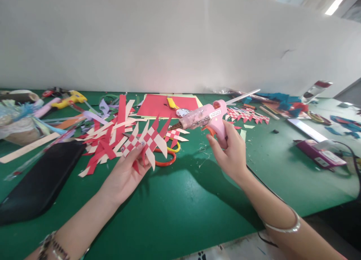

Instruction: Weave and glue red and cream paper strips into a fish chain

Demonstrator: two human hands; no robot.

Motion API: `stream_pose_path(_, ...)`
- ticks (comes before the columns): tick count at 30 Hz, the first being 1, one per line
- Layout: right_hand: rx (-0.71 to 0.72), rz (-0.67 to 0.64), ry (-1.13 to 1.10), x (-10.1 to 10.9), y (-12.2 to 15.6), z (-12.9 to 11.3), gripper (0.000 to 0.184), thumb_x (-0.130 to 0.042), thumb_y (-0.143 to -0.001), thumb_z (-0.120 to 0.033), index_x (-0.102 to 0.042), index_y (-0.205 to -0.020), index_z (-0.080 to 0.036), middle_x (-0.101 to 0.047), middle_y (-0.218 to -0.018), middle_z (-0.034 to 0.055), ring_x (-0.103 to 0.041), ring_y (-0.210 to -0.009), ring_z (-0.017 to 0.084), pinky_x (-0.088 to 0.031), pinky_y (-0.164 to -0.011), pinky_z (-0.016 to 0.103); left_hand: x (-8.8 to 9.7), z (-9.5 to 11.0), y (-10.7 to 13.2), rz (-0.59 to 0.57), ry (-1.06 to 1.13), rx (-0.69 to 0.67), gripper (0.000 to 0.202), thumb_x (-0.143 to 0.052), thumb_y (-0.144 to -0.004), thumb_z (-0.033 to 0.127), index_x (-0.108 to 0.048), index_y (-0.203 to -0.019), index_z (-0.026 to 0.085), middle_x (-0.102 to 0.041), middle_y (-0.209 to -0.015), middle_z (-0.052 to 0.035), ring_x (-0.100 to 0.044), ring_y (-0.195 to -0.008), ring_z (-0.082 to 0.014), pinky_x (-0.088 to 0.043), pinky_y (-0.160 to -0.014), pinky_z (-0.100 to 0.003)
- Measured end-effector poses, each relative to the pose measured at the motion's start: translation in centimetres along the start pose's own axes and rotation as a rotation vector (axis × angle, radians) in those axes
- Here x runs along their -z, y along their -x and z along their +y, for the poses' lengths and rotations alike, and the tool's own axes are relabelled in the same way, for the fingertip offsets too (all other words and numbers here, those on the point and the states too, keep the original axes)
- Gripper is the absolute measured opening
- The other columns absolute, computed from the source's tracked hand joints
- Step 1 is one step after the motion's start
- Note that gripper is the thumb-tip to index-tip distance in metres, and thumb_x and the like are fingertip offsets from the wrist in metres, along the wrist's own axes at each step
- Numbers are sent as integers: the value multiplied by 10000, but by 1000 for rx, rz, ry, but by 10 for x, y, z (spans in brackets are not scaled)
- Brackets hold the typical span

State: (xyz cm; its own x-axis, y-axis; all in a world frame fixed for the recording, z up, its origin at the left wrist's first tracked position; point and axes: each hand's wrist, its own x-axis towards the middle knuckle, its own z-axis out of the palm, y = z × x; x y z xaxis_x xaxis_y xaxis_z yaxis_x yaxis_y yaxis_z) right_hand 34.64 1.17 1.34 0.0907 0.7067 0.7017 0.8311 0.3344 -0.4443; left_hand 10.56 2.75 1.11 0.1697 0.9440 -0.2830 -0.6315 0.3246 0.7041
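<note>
One held paper weave (150, 138) shows red-and-cream checks, pointed ends.

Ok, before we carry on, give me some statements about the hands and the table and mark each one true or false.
1. The right hand holds a pink glue gun. True.
2. The left hand is empty. False: it holds a woven red-and-white paper piece.
3. A red sheet lies on the green table, beyond the hands. True.
4. The purple box sits to the left of both hands. False: it sits to their right.
5. A silver bangle is on the right arm. True.
6. The table's top is bright yellow. False: it is green.
</note>
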Motion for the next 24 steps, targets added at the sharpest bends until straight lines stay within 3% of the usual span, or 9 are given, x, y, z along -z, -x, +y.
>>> stream_pose_path(9,48,12,22,0,1,-1,257,-528,-836,-354,-482,-1018,-179,-510,-689,-13,-368,-510,94,-339,-483,240,0,1,0,-19,-1,11,217,-842,-499,198,-639,-548,138,-562,-414,57,-511,-410,-54,-527,-487,-178)
stream_pose_path(14,85,12,50,0,1,-2,261,-516,-843,-351,-468,-1037,-184,-518,-702,-7,-395,-529,106,-360,-493,246,0,1,1,6,22,8,111,-747,-638,134,-652,-581,136,-598,-464,40,-533,-427,-61,-528,-477,-186)
stream_pose_path(17,119,3,63,0,2,-2,261,-509,-845,-347,-454,-1049,-194,-509,-695,-12,-392,-524,108,-355,-481,245,-3,1,1,33,38,15,165,-673,-713,113,-635,-553,128,-566,-428,42,-521,-417,-55,-533,-490,-189)
stream_pose_path(20,138,6,66,0,2,-2,264,-511,-844,-341,-446,-1055,-197,-499,-686,-16,-393,-521,107,-352,-473,242,-4,2,0,60,44,19,177,-710,-675,127,-616,-525,125,-544,-407,51,-515,-421,-53,-533,-491,-182)
stream_pose_path(24,141,12,64,0,1,-2,252,-505,-846,-335,-442,-1052,-203,-497,-679,-19,-383,-508,106,-344,-465,241,-3,2,0,66,46,11,203,-820,-516,151,-619,-526,126,-567,-433,58,-511,-425,-47,-530,-489,-173)
